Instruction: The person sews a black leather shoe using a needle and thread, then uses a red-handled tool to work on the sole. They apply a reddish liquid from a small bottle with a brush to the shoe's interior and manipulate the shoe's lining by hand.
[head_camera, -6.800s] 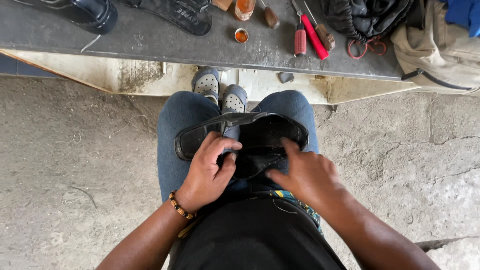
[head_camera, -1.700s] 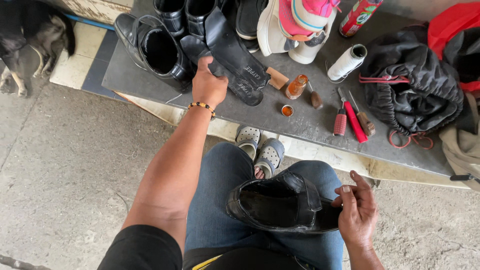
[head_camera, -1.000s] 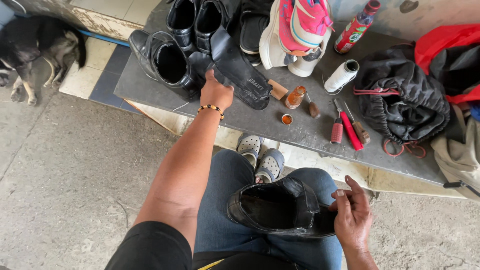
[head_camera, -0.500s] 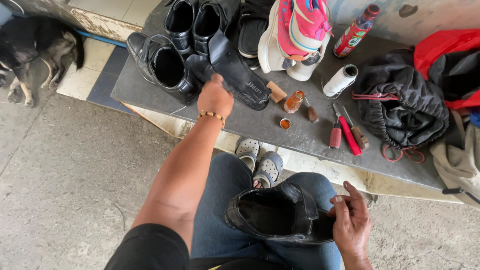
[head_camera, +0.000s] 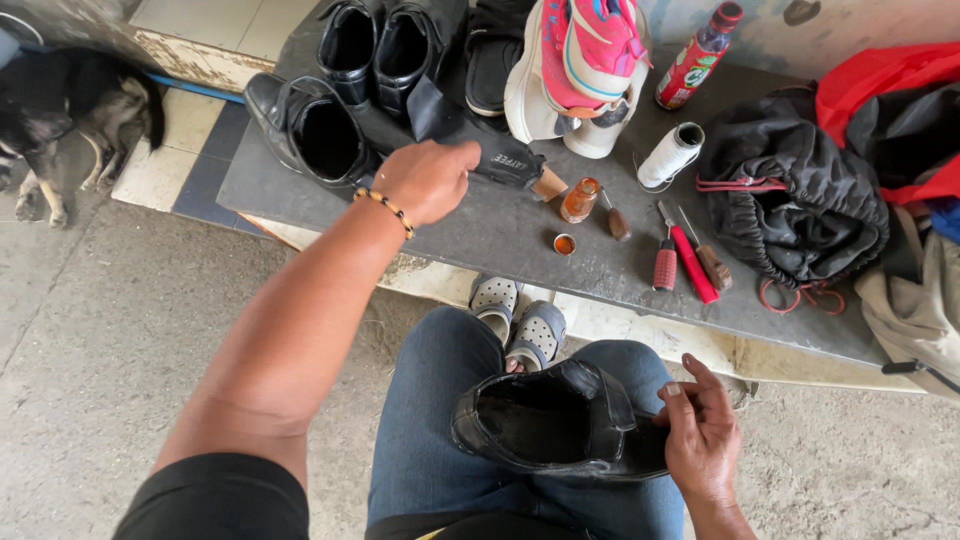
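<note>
The dark grey bench (head_camera: 520, 240) is running across the upper half of the head view, carrying shoes at its far left corner and tools toward its near edge. A black bag (head_camera: 790, 210) is lying at the right end of the bench, and a white-and-pink sneaker (head_camera: 575, 70) is standing at the far edge. The black leather shoe (head_camera: 545, 425) is resting on the person's lap, below the near edge of the bench, opening upward. The left hand (head_camera: 425, 180) is reaching over the left part of the bench, fingers curled shut around the end of a black insole (head_camera: 480, 135) that is lying beside the black shoes (head_camera: 320, 125). The right hand (head_camera: 705, 440) is gripping the heel end of the leather shoe, fingers partly curled. A red-handled tool (head_camera: 685, 262) and a small glue bottle (head_camera: 580, 198) are lying near the middle of the bench.
</note>
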